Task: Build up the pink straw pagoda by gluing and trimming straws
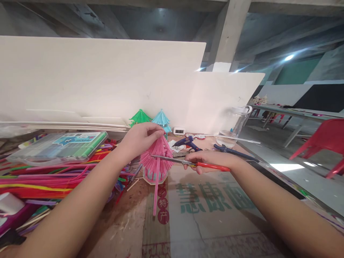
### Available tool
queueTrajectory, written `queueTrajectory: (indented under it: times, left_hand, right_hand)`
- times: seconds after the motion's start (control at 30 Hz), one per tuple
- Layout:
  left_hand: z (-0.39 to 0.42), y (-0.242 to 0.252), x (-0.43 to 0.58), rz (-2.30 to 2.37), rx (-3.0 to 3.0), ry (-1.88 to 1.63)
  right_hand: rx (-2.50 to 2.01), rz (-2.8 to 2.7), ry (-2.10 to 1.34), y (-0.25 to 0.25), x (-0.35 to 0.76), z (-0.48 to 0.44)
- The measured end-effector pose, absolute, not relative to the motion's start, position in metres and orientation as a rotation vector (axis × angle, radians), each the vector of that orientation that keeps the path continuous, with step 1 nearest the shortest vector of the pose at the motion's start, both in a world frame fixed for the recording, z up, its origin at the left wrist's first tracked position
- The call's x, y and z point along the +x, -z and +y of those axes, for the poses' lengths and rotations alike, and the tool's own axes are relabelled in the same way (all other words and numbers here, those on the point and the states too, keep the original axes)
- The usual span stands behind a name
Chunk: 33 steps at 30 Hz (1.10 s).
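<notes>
Head view: the left hand (141, 138) pinches the top of a pink umbrella (158, 157) made of pipe cleaners. The fingers are closed tight round its tip, which seems to hold it upright, with the fringe hanging free and its long stem (156, 193) reaching down to the cardboard (204, 222). From the right, the right hand (208, 159) grips red-handled scissors (188, 163), fingers curled through the handles. The blades lie level and nearly together, their tip in the fringe, an angle that suits the hanging strands. The umbrella stands mid-table, between the two hands.

Just behind it, against white boards (94, 79), stand a green umbrella (139, 116) and a blue one (161, 118). A glue gun (186, 143) lies far right of the hands, near a clear jar (236, 125). Loose pipe cleaners (40, 179) are heaped at left, within the left arm's reach, beside a plastic case (57, 147).
</notes>
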State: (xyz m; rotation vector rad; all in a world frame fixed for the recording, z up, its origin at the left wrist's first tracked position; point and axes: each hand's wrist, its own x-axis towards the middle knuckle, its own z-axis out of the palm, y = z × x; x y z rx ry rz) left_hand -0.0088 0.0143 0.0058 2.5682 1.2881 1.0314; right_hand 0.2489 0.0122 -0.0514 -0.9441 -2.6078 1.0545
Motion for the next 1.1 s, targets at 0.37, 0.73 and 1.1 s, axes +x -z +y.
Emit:
queueTrajectory:
  times: [0.37, 0.73, 1.1]
  left_hand:
    - [0.014, -0.006, -0.008, 1.297, 2.574, -1.02]
    - [0.015, -0.006, -0.009, 1.313, 2.579, -1.012]
    - [0.015, -0.005, -0.008, 1.318, 2.592, -1.01]
  right_hand:
    - [-0.861, -2.608, -1.064, 0.057, 0.252, 0.016]
    - [-0.865, -2.611, -1.154, 0.056, 0.258, 0.014]
    - [-0.799, -2.647, -0.975, 0.064, 0.255, 0.019]
